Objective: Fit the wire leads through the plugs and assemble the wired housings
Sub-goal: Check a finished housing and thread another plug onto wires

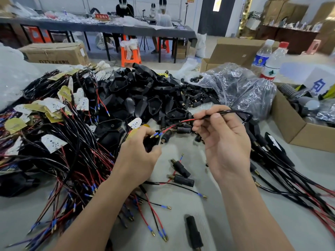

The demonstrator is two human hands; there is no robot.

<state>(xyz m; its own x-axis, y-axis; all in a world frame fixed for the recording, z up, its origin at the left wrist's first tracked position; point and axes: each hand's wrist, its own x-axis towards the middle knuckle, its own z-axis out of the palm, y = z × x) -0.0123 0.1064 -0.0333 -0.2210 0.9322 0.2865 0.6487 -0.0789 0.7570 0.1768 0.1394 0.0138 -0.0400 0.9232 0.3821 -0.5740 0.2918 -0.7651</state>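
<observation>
Pale grey worktop (181, 207) in a cluttered workshop, left hand (139, 153) near its middle curled round a black plastic housing (150, 144), right hand (223, 142) beside it pinching a black sheathed cable with red and black leads (232, 111), two black cylindrical brass-tipped plugs (180, 169) nearer the front edge

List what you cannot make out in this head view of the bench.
1. The black part in the left hand: fingers cover most of it; housing or plug, cannot tell.
2. The cable pinched by the right hand: it loops back behind that hand, end hidden.
3. The white tags: print too small to read.
4. The cardboard box: cut off by the right edge.
</observation>
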